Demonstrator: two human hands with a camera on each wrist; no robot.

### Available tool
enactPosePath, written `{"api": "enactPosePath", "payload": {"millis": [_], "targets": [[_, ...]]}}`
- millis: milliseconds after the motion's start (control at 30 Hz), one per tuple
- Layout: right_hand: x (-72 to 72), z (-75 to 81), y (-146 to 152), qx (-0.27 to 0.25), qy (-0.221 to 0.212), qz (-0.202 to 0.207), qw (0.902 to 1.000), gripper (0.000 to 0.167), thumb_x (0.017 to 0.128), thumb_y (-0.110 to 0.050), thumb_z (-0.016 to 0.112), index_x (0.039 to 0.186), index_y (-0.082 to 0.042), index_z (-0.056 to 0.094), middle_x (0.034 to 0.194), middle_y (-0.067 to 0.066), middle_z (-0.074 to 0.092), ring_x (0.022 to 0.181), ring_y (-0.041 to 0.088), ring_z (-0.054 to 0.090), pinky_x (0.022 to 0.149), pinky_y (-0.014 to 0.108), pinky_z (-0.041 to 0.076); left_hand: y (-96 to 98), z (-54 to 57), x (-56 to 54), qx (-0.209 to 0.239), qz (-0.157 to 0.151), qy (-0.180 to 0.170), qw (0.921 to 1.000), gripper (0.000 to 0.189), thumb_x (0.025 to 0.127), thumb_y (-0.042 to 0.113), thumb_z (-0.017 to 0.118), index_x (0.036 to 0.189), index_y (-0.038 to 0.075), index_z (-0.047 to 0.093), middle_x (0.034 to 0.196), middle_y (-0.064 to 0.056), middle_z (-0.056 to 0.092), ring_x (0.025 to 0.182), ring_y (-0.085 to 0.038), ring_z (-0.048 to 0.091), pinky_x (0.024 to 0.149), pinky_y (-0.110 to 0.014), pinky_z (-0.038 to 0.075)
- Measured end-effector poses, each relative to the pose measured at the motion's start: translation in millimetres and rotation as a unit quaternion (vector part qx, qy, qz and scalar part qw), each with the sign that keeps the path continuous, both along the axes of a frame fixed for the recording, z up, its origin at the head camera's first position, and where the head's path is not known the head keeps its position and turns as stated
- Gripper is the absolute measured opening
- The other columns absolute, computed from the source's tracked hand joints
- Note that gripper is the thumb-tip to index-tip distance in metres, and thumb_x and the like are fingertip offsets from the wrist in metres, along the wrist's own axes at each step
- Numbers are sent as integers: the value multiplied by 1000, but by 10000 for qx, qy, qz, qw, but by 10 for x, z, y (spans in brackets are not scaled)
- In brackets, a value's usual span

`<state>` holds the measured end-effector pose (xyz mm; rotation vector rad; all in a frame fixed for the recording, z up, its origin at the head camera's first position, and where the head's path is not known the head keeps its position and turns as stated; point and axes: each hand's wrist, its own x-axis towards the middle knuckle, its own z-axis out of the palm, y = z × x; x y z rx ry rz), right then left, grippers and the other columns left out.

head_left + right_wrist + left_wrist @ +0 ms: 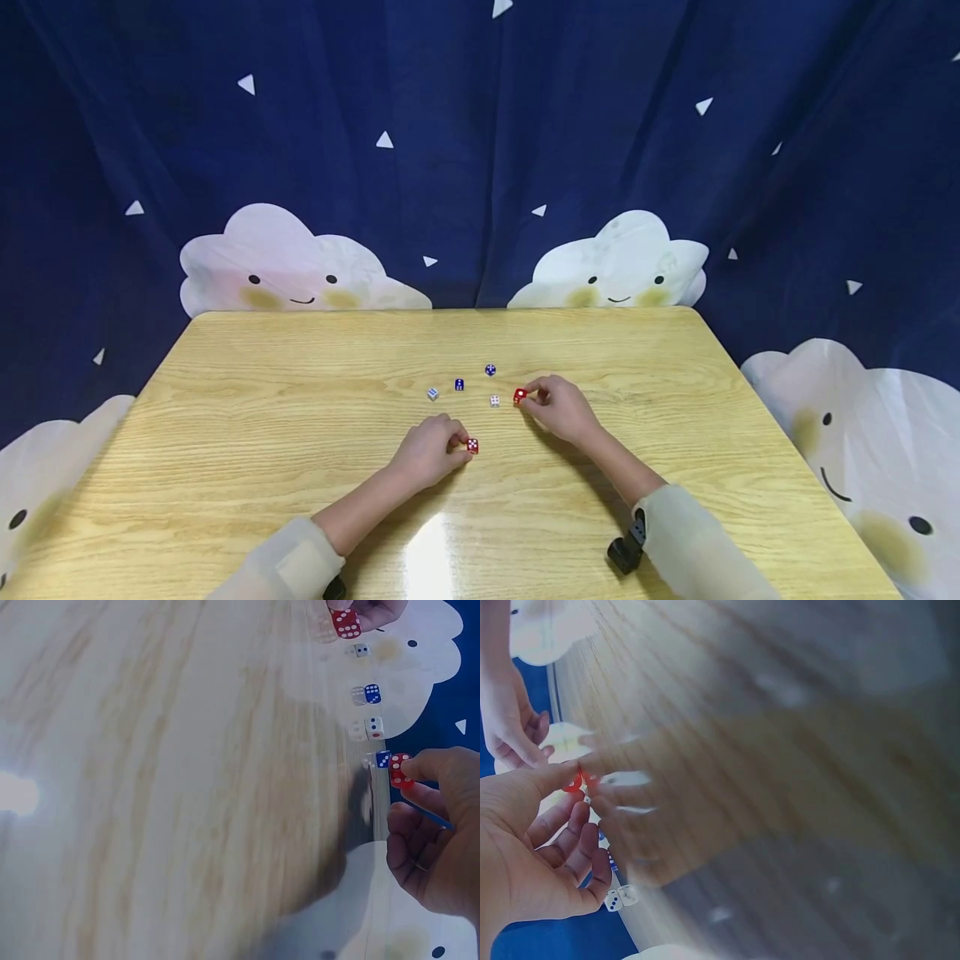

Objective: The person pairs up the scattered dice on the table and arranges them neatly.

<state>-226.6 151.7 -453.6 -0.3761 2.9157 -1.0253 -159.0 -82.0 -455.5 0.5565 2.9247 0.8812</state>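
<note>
Between thumb and fingertips my left hand [431, 451] pinches a red die [472, 446] with white pips, low over the front middle of the table. Farther back and to the right, my right hand [564, 408] pinches another red die [520, 397]; the right wrist view shows this red die [400, 771] at the thumb tip, the other fingers curled below. Just left of it lies a white die [494, 401]. A blue die [491, 369] sits behind that one. Another blue die [459, 384] and a second white die [432, 393] lie farther left, beyond my left hand.
The wooden table [262, 400] has a glossy, reflective surface. A dark blue curtain [465, 150] with white triangles and smiling clouds hangs along its far edge. A small black device [625, 550] is strapped at my right wrist, beside the light sleeve.
</note>
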Motion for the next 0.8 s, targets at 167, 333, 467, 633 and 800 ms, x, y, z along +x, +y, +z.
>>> {"api": "enactPosePath", "payload": {"millis": [167, 333, 467, 633, 800], "targets": [[35, 0, 31, -17, -86, 118, 9999, 24, 84, -23, 68, 103, -8, 68, 77, 2, 55, 58, 12, 47, 52, 26, 39, 0, 3, 6, -21, 10, 11, 10000, 18, 79, 25, 73, 88, 10, 67, 78, 0, 56, 76, -14, 51, 65, -32, 40], [59, -7, 49, 25, -105, 306, 9995, 22, 85, -23, 67, 103, -10, 68, 77, 1, 54, 59, 10, 47, 52, 24, 39, 2, 5, 20, -72, 15, 52, 10000, 18, 79, 24, 73, 88, 10, 67, 78, 1, 56, 76, -14, 51, 64, -30, 40], [83, 17, 44, 23, -21, 496, 9988, 21, 85, -22, 66, 102, -10, 69, 78, 0, 54, 61, 9, 47, 54, 23, 39, 6, 7, 22, -78, 36, 38, 10000, 18, 79, 24, 73, 87, 10, 67, 78, 1, 56, 76, -13, 50, 64, -30, 40], [111, 56, 30, -66, 27, 696, 9975, 19, 85, -19, 66, 102, -10, 68, 78, -1, 55, 59, 8, 48, 54, 22, 41, 3, 13, 20, -62, 28, 55, 10000, 17, 79, 23, 73, 87, 10, 67, 77, 0, 56, 75, -13, 50, 63, -30, 40], [145, 65, 14, -178, 19, 908, 9957, 18, 85, -17, 66, 102, -9, 68, 77, -1, 55, 58, 7, 47, 53, 22, 41, -1, 1, 15, -60, 18, 107, 9999, 16, 79, 23, 73, 87, 10, 67, 77, 0, 56, 75, -14, 51, 63, -30, 40]]}}
